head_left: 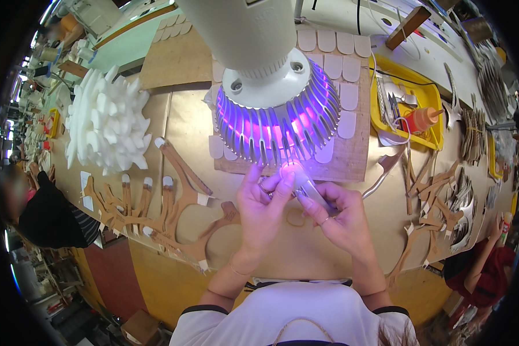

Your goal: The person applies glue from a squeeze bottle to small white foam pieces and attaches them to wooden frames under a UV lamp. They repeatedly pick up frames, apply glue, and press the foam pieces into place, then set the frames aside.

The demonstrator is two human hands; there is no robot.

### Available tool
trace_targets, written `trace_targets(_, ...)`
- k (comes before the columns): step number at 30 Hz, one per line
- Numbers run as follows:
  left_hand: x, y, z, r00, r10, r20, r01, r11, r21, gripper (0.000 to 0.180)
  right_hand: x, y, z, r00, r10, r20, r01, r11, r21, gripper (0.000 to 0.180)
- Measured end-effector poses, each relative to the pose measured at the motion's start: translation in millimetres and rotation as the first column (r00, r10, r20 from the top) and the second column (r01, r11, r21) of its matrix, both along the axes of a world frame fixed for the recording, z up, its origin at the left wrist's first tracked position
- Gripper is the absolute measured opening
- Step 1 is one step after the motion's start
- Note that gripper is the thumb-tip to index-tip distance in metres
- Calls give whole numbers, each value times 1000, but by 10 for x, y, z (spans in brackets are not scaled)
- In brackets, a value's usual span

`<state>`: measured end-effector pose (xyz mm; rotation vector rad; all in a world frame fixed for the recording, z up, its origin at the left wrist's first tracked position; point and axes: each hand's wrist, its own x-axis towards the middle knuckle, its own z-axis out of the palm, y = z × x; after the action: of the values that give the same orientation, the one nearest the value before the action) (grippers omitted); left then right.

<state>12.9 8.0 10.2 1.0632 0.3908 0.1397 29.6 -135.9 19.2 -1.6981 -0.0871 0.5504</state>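
White spiky block (108,121): a cluster of pointed lobes at the left of the tabletop (282,254), above and behind a black-clad person (55,210) at the far left.
Brown branching pieces (181,216): spread in front of the block, several with pale tips, forked and overlapping.
Left hand (259,210): thumb and fingers pinch the upper end of a slim shiny piece (315,191), just below the lamp's rim; the grip is pressed together on it, and a ring shows on one finger.
Lamp (259,86): white body with a silvery finned rim, purple-pink light glowing between the fins, in front of a brown board (360,155) laid with pale rounded tabs (346,124).
Slim piece: in both hands, slanting down to the right from the glow, raised in front of the board.
Right hand (346,222): grip pinching the lower part of that same piece between thumb and fingers.
Yellow tray (425,92): behind and right of the hands, holding an orange bottle (421,120) with a pointed nozzle.
Brown forked strips (438,216): heaped below the tray, near a red-clad person (490,274).
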Motion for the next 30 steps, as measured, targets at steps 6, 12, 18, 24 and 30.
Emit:
trace_targets(6,6,6,3,1000,12,-11,-12,1000,-3,51,6,15,0,1000,1,-14,0,1000,29,19)
trace_targets(12,28,37,-32,1000,16,-12,-16,1000,0,48,21,17,3,999,16,-48,-12,997,81,21)
trace_targets(18,37,126,-62,999,-46,3,46,994,-98,41,22,16,12,992,17,-128,7,983,184,22)
trace_targets(24,33,126,-105,998,-65,25,67,996,-65,40,18,-1,-11,982,20,-187,23,974,227,25)
trace_targets(30,27,113,-127,995,-101,24,103,991,-81,39,25,-33,-42,984,34,-173,3,977,212,28)
